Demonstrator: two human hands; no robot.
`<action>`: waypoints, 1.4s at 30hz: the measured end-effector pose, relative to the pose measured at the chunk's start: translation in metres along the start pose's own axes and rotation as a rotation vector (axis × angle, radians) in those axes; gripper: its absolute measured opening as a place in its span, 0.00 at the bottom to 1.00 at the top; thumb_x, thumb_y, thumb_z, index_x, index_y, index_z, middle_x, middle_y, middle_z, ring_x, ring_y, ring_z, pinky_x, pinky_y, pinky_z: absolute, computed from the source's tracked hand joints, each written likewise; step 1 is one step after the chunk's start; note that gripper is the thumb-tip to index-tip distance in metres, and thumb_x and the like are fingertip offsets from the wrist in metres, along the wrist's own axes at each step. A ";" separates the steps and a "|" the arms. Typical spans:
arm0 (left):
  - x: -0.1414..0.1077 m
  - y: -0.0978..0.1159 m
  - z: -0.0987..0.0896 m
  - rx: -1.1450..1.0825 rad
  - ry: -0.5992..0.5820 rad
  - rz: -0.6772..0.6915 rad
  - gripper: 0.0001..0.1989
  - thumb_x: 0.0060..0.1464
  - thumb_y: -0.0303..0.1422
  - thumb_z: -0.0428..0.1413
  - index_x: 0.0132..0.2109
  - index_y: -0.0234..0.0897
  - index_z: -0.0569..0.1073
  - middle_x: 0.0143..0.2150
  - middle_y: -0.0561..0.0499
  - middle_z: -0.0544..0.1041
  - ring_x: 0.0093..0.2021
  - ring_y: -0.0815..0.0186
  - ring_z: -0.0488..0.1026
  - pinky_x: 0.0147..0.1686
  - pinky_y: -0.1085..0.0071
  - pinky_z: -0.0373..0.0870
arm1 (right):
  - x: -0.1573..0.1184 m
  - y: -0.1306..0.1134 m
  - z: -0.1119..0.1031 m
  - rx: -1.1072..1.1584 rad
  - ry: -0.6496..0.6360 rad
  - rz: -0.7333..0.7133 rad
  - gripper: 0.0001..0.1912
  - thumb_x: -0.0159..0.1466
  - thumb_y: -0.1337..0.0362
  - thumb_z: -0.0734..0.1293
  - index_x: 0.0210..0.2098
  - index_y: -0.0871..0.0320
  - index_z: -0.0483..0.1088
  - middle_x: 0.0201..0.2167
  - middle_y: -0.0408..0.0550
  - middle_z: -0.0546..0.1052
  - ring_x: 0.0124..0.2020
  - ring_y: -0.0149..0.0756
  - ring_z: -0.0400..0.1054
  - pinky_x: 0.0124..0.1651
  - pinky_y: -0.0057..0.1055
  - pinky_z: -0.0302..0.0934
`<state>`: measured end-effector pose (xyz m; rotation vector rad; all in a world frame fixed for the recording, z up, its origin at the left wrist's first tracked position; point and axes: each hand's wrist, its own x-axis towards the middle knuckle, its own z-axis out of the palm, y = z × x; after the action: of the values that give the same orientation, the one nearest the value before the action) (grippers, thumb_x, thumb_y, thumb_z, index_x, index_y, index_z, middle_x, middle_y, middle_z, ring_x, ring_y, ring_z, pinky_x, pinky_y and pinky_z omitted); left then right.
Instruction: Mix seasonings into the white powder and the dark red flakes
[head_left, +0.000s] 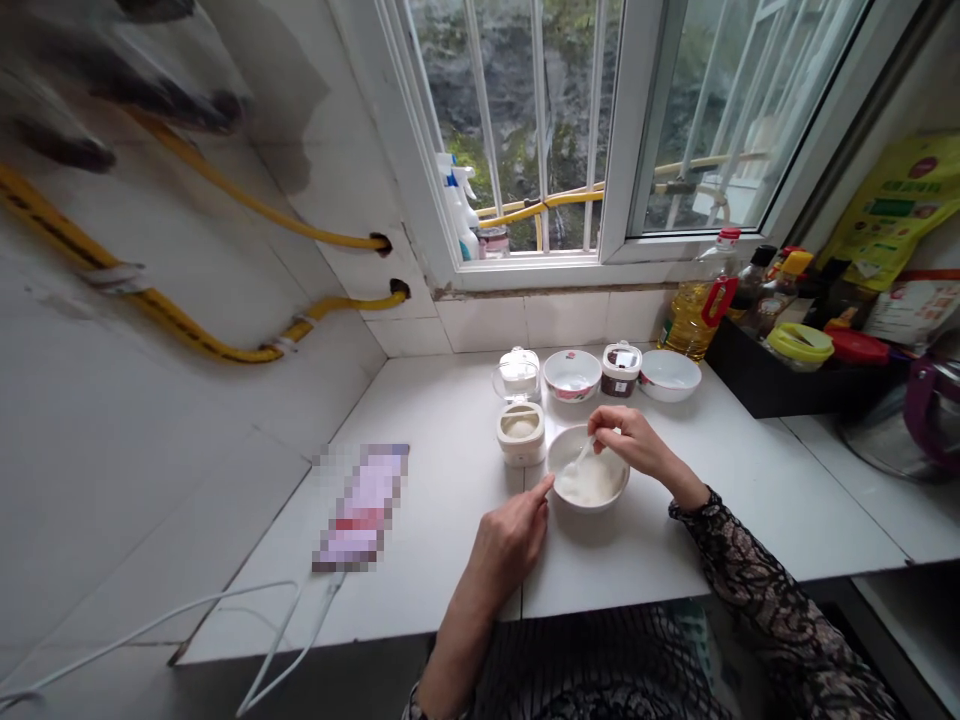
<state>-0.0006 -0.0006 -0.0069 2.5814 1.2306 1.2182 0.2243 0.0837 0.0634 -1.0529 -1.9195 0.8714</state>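
Note:
A white bowl with white powdery contents stands on the counter in front of me. Pinched in my right hand is a white spoon, tilted, its lower end in the powder. My left hand is at the bowl's left rim with its fingertips against it and the other fingers curled. Close to the bowl on the left sits a small open canister with pale contents. Behind are a clear-lidded container, a flower-patterned bowl, a jar with dark contents and another white bowl.
An oil bottle and a black rack of condiments stand at the back right. A metal pot is at the right edge. On the left lies a blurred-out purple object with a white cable.

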 end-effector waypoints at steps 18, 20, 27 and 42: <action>0.000 -0.001 0.000 0.010 0.009 0.023 0.22 0.65 0.25 0.46 0.65 0.35 0.62 0.39 0.46 0.81 0.35 0.65 0.79 0.34 0.72 0.77 | 0.009 0.010 -0.008 0.477 0.216 0.329 0.05 0.47 0.64 0.65 0.24 0.58 0.70 0.15 0.42 0.73 0.20 0.34 0.67 0.32 0.33 0.64; 0.000 -0.001 0.000 0.015 0.006 0.027 0.22 0.65 0.24 0.45 0.65 0.34 0.62 0.39 0.45 0.81 0.35 0.65 0.79 0.34 0.72 0.77 | 0.012 0.006 -0.004 0.460 0.261 0.282 0.06 0.49 0.63 0.66 0.26 0.57 0.70 0.18 0.42 0.75 0.23 0.34 0.70 0.35 0.34 0.66; -0.002 0.000 0.000 0.015 -0.030 -0.006 0.24 0.65 0.24 0.44 0.66 0.35 0.59 0.37 0.46 0.80 0.33 0.64 0.78 0.32 0.72 0.76 | 0.016 -0.019 0.020 -0.036 0.377 -0.212 0.04 0.66 0.63 0.62 0.36 0.54 0.69 0.32 0.47 0.79 0.35 0.39 0.75 0.49 0.42 0.66; -0.002 0.000 -0.002 0.007 -0.032 0.009 0.26 0.65 0.22 0.45 0.68 0.33 0.55 0.39 0.43 0.80 0.34 0.64 0.79 0.34 0.71 0.77 | 0.011 -0.014 0.006 0.146 0.339 -0.002 0.06 0.65 0.60 0.64 0.36 0.56 0.68 0.30 0.46 0.77 0.30 0.38 0.75 0.39 0.37 0.69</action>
<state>-0.0028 -0.0024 -0.0067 2.6032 1.2207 1.1722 0.2098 0.0863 0.0752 -1.0365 -1.5523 0.7641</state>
